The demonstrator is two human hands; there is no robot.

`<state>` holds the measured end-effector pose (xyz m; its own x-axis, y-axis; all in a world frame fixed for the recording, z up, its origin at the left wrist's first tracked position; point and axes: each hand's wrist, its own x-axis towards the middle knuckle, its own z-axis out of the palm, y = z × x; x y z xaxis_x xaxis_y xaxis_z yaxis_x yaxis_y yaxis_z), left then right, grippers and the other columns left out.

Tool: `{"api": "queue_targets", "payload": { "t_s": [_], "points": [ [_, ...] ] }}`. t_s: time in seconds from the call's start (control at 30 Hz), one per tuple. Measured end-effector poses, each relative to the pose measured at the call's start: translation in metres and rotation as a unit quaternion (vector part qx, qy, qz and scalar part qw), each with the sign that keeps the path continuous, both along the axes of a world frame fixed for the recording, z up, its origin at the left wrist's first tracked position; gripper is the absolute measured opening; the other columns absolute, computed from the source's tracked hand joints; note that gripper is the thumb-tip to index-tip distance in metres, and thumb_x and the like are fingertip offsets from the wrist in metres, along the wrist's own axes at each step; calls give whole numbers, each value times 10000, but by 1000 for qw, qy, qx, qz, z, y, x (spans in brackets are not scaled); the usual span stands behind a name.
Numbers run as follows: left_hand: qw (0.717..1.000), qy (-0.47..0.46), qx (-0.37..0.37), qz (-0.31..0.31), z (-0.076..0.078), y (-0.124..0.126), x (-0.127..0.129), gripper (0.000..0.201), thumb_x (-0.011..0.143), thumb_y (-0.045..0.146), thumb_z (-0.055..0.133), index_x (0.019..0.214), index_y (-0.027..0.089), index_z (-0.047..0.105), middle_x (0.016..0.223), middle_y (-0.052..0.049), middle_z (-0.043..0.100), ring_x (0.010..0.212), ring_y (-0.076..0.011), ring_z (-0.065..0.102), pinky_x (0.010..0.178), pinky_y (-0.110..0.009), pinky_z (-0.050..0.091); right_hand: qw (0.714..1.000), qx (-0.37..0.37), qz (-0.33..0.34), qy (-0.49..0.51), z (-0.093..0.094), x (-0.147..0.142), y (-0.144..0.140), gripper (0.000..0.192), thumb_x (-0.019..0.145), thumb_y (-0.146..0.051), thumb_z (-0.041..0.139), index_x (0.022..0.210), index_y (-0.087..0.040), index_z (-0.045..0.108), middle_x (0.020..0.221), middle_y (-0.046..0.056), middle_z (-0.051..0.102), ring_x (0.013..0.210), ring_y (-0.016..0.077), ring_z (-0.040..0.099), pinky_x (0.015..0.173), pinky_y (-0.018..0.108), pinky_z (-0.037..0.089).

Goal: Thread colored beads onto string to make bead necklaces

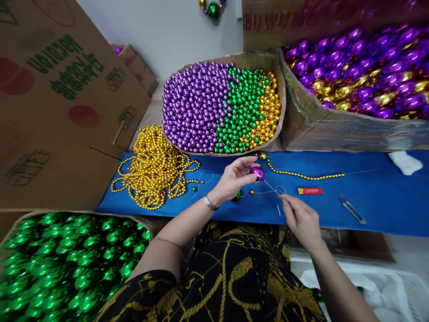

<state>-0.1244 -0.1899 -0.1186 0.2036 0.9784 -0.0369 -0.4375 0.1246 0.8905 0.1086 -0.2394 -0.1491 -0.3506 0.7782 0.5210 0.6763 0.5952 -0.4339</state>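
My left hand (233, 179) is closed on a shiny purple ball bead (257, 173), held between thumb and fingers just above the blue cloth. In my right hand (300, 219), thumb and fingers pinch a thin needle (271, 186), whose far end meets the underside of the purple ball. Whether the tip is inside the ball I cannot tell. A fine clear thread (263, 192) loops near my right fingertips and runs left through a small gold bead (251, 192). Partly hidden beneath my left hand is a green ball (238, 195). A small green bead (195, 189) lies farther left.
Behind my hands stands a bin (283, 112) of purple, green and gold beads. Gold bead strands (150, 165) are heaped left. Rightward lie a gold beaded string (304, 177), a red packet (310, 191), thread snips (351, 209) and white cloth (406, 163). Boxes of larger balls flank the table.
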Motion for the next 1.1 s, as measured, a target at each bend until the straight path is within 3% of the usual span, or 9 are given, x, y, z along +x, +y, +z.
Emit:
{"api": "queue_targets", "payload": {
  "t_s": [0.23,0.47,0.63,0.7,0.77,0.83,0.9,1.0,1.1],
  "points": [
    [1000,7,16,21,1,-2,-1,465,679,201,842,1109,192,667,1082,-69,685,1032,-163,638,936,-310,518,1000,-11,-7,-2,-3,-1,1,197,943,-176,521,1081,-194,661,949,59,752,820,171,728,760,269,586],
    [999,28,39,12,-1,-4,-1,489,679,197,843,1129,197,652,1102,-72,683,1012,-152,634,891,-287,529,1000,-18,1,17,-2,-5,2,182,941,-182,523,1061,-196,659,932,50,754,805,164,727,735,262,581],
    [997,44,42,-48,-2,-10,1,530,712,233,820,1202,215,620,1162,-89,667,1006,-167,631,814,-287,545,998,-46,12,35,-1,-8,2,180,950,-192,509,1056,-198,654,934,49,754,798,159,727,739,257,586],
    [993,79,59,-60,1,-8,-3,482,762,261,777,1215,215,617,1173,-99,666,1023,-183,629,823,-307,537,999,-42,0,34,-1,-7,2,175,948,-195,513,1051,-196,655,929,50,753,792,160,728,744,255,585],
    [982,158,104,-4,7,2,-13,355,822,281,711,1165,212,647,1122,-93,679,997,-185,630,841,-325,516,999,-23,-24,28,-1,-4,3,161,944,-202,526,1037,-189,657,920,55,752,783,166,728,745,255,583],
    [942,276,168,92,13,21,-27,237,852,275,663,1080,216,683,1056,-79,684,964,-191,612,864,-345,483,998,-7,-50,23,-1,-1,4,155,942,-215,537,1029,-187,662,910,61,751,771,173,728,739,257,581],
    [873,405,224,152,18,47,-41,175,840,249,652,1005,221,704,1008,-77,675,965,-221,571,894,-377,441,997,-4,-68,21,-1,1,5,159,944,-227,537,1025,-189,667,900,62,752,756,176,728,734,257,580],
    [782,550,257,140,17,85,-54,102,800,192,631,873,197,703,899,-99,636,962,-269,511,876,-411,406,996,-10,-87,28,1,0,6,167,947,-243,529,1015,-184,671,880,63,752,746,178,727,739,257,576],
    [739,609,264,116,12,109,-54,103,785,128,578,754,176,664,811,-116,586,970,-287,485,829,-403,405,994,-17,-103,32,3,0,5,171,952,-259,522,1001,-182,667,858,60,749,741,175,722,736,257,566]
  ]
}}
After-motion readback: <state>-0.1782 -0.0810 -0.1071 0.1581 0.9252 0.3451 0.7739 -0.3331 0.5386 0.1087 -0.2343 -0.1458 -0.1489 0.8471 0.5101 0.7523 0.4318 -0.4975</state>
